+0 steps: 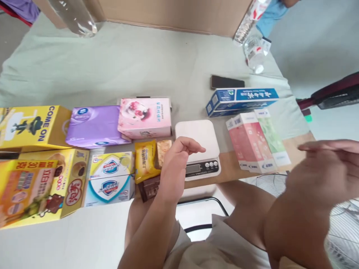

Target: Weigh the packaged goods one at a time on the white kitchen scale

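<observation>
My left hand (181, 157) hovers over the left edge of a white kitchen scale (198, 134), fingers half bent and pointing right across its plate. Nothing shows in that hand. The scale's small display and round buttons face me. Off to the right, my right hand (316, 172) is raised beyond the table's edge, smeared by motion; whether it holds anything is hidden. Nearest to it stand a pink-and-white box (249, 142) and a green-and-white box (272, 136). Left of the scale lie a yellow packet (145, 160), a wrapped snack (163, 149) and a dark brown packet (148, 188).
Leftward are a pink box (146, 116), purple tissue pack (94, 125), soap boxes (109, 183) and yellow boxes (36, 125). Blue toothpaste boxes (244, 99) and a dark object (227, 82) lie right. Behind are plastic bottles (255, 56) and cardboard (174, 15).
</observation>
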`<state>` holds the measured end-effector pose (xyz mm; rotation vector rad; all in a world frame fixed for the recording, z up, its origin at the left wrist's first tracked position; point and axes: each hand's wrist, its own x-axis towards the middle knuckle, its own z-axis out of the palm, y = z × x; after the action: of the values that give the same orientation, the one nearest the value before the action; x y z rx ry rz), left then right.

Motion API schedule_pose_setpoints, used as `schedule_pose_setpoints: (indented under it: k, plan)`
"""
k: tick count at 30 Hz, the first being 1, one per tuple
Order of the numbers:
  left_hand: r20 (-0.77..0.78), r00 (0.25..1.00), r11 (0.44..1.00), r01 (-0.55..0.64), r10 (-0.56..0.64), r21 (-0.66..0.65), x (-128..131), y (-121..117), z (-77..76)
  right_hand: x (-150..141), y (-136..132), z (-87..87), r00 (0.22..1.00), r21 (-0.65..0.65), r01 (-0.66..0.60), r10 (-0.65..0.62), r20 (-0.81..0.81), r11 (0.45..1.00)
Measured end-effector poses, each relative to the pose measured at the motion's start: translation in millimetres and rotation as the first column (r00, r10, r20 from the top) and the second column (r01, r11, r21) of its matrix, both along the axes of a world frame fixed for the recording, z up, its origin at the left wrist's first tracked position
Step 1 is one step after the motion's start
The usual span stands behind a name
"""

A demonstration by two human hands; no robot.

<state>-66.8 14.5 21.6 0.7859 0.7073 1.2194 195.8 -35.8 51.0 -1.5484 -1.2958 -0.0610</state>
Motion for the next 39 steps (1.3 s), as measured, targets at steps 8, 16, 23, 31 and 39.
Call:
schedule_pose_setpoints:
  k: [8,16,23,31,39]
  plan:
    - [-0.466,0.832,0.926,0.371,-0.299,0.067,89.7,-42.8,-11.0,71.5,0.2,-48.7,0.95,-0.079,0.258,-0.268,-0.162,0.963]
    - [-0.563,0.792,0.972,0.191,-0.234,-0.136,166.4,-50.0,-27.4,47.9,-24.9,-61.2,0.981,0.0,0.073,-0.071,0.179,0.997]
    - [-0.498,0.818,0.947,0.167,-0.288,-0.273,163.4,-43.2,-25.0,45.9,-25.3,-59.6,0.985,-0.054,0.086,-0.077,0.153,0.995]
    - [-0.292,0.945,0.989,0.144,-0.147,-0.031,139.7,-53.1,-7.5,3.4,-31.6,-47.6,0.968,0.141,-0.156,0.123,0.22,0.978]
    - [-0.455,0.878,0.988,-0.108,0.147,0.11,78.9,-65.8,0.2,-56.4,-28.1,-49.3,0.89,-0.085,-0.445,0.451,0.066,0.891]
